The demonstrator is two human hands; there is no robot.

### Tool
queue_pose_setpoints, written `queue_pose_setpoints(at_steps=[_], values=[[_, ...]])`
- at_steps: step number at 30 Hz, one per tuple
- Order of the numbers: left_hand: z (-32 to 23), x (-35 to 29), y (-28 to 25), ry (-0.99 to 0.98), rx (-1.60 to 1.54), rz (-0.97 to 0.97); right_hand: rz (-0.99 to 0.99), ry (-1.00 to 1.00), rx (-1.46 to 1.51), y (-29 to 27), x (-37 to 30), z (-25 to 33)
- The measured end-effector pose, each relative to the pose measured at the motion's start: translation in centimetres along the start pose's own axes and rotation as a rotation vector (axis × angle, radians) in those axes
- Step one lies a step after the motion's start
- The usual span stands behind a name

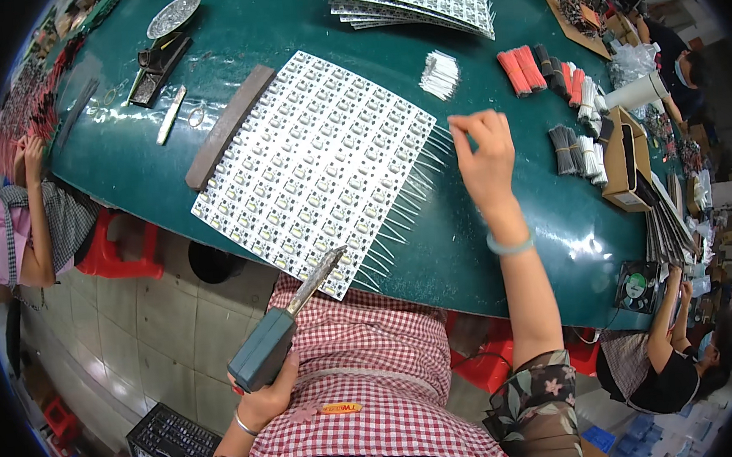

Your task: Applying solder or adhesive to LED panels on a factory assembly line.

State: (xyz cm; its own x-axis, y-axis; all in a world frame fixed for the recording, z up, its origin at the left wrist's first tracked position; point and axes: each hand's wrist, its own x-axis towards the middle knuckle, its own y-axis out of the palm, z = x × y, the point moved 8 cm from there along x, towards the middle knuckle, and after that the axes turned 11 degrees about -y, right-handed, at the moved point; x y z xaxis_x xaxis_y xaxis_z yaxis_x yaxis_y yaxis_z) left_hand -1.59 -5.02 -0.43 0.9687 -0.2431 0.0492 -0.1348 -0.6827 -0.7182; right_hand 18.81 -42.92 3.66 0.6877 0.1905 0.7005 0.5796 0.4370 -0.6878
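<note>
My left hand (271,395) is wrapped round a soldering iron (264,346) with a dark green, gun-like body. Its long metal tip lies over the near corner of a white circuit board panel (314,160), which carries rows of small components. Thin white wires (395,222) stick out along the panel's right edge. Just beyond the far end of that row hovers my right hand (487,156), thumb and forefinger brought together; whatever they may pinch is too small to make out. A dark bar (230,128) lies along the panel's left edge.
More panels (418,0) are stacked at the far side. White wire pieces (439,75) and red bundles (521,71) lie right of the panel. A metal dish (174,16), black holder (160,70) and knife (171,115) sit left. Co-workers' hands (31,154) show at the table's left edge.
</note>
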Motion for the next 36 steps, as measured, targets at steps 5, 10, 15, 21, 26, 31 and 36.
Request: queue_pose_setpoints(at_steps=[5,10,15,21,26,31,36], values=[[2.0,-0.2,0.1,-0.434,-0.399,0.007,0.037,-0.054,-0.114,5.1,1.9,-4.9],[2.6,-0.8,-0.2,-0.492,-0.439,-0.041,0.145,-0.157,-0.322,7.3,3.3,-4.4],[1.6,0.4,-1.0,-0.324,-0.336,-0.064,0.197,-0.246,-0.426,7.3,3.3,-4.4],[2.0,-0.6,-0.9,-0.471,-0.506,-0.025,0.053,-0.111,-0.137,2.8,3.2,-0.6],[2.8,-2.6,-0.5,-0.683,-0.717,0.019,0.005,-0.014,0.308,-1.6,-1.1,10.3],[2.7,-3.1,-0.6,-0.607,-0.637,0.086,0.031,0.166,0.521,-2.3,-7.5,16.7],[1.1,-2.2,-1.3,-0.263,-0.265,0.074,0.025,0.182,0.472,-1.4,-10.6,18.4]])
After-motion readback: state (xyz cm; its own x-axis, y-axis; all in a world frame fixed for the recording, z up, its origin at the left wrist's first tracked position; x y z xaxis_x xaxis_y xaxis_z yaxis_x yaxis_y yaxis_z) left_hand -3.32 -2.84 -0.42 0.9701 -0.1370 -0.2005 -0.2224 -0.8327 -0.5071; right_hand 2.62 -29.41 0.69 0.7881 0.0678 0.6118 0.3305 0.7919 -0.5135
